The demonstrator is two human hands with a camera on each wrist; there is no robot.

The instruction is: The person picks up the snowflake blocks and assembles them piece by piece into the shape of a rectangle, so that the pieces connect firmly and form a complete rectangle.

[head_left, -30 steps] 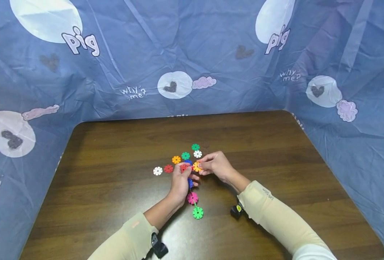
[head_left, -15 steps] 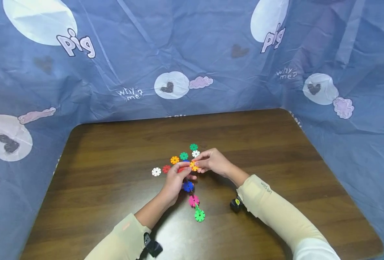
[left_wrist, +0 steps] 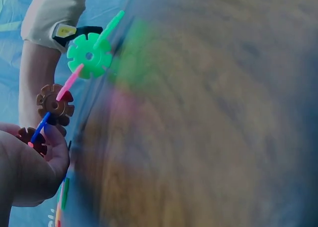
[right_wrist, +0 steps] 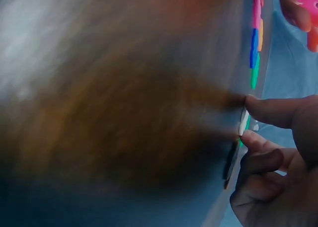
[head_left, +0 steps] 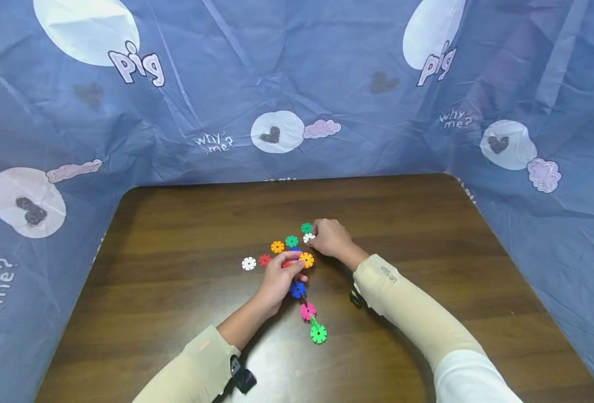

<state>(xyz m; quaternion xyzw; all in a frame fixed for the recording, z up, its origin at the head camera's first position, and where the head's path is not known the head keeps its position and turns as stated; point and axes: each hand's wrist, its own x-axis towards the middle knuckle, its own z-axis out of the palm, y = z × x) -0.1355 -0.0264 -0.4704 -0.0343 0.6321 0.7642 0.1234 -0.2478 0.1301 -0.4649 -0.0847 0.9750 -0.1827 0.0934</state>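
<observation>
Pinching a white disc point(head_left: 308, 238) flat on the tabletop point(head_left: 176, 313), the right hand point(head_left: 329, 238) closes thumb and forefinger point(right_wrist: 271, 110) on its rim — the wrist view shows it edge-on between them. A green disc point(head_left: 306, 228) lies just beyond those fingers. The left hand point(head_left: 279, 277), nearer the person, grips a linked chain of discs point(head_left: 307, 308) by its red and orange end; blue, pink and green discs trail back from its fingers toward the body. The white disc lies just beyond and right of the chain's held end — close, not touching. Other loose discs lie to the left.
</observation>
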